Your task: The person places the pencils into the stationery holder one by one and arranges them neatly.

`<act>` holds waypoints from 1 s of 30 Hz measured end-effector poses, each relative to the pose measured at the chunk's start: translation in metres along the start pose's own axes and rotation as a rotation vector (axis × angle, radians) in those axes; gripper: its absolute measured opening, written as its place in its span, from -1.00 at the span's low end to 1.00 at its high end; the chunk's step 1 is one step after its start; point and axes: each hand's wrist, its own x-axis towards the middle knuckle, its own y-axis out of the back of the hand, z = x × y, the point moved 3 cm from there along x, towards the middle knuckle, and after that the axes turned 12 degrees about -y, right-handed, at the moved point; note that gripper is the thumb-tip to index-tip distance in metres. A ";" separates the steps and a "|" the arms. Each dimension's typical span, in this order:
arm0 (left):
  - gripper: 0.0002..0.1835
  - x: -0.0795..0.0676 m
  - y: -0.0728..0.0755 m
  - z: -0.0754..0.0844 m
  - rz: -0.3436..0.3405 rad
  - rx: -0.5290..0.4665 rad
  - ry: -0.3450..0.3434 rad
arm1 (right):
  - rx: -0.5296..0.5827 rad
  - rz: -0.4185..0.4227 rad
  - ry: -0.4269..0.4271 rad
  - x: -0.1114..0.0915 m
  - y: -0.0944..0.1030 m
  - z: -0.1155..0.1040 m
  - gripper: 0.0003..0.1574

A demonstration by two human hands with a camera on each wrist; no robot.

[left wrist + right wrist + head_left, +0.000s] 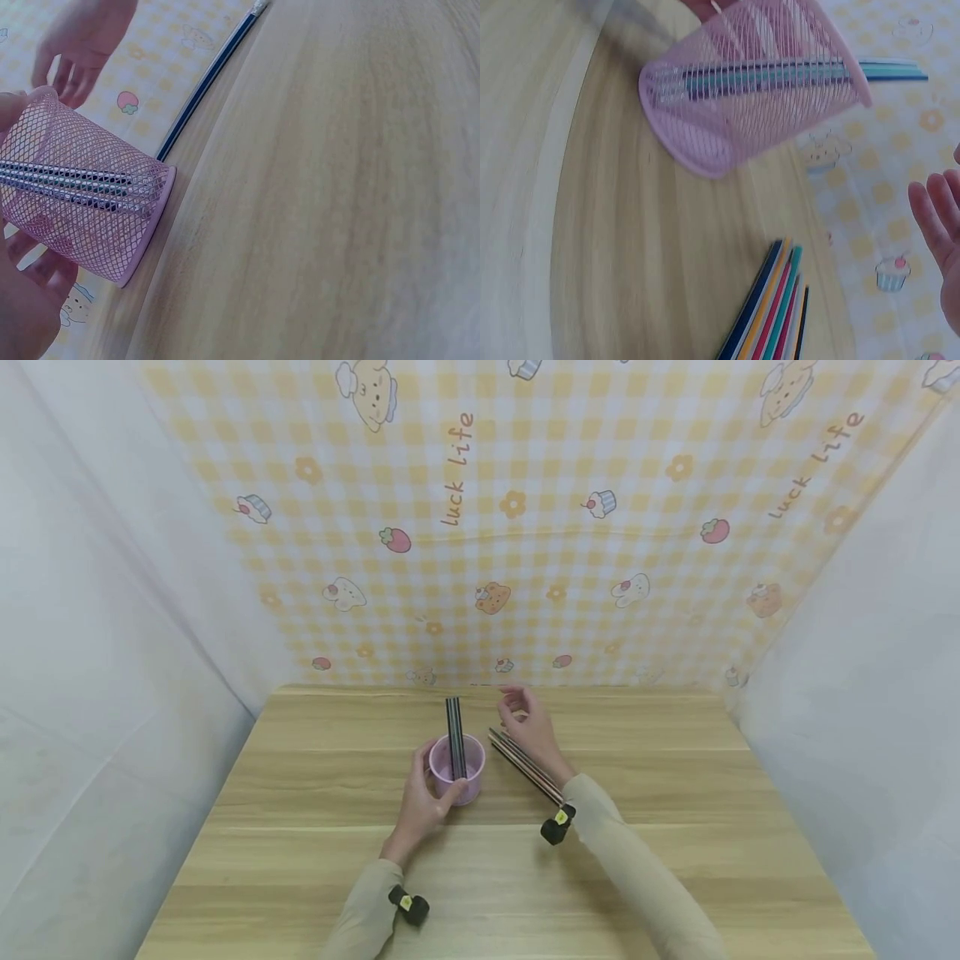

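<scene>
Left hand point(422, 803) grips round pink mesh cup point(105, 232)
Right hand point(528, 724) relaxed near pale wooden tabletop point(652, 793) far edge; yellow-checked cloth point(547, 547) beyond, tabletop spreading to both sides.

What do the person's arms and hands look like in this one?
The left sleeve and right sleeve are long, plain and pale beige. On each sleeve sits a small black device with a yellow marking. The left hand and right hand are bare.
</scene>
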 end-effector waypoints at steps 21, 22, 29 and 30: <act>-0.07 0.000 0.002 0.000 0.003 0.008 0.006 | -0.240 -0.034 -0.053 -0.002 0.039 0.050 -0.61; -0.07 0.000 0.002 0.000 0.004 0.003 0.004 | -0.253 -0.041 -0.060 -0.003 0.040 0.051 -0.62; -0.07 0.000 0.000 0.001 0.004 0.005 -0.010 | -0.343 -0.103 -0.093 -0.008 0.044 0.062 -0.61; -0.07 0.000 0.000 0.001 0.004 0.009 -0.012 | -0.358 -0.108 -0.098 -0.009 0.044 0.064 -0.61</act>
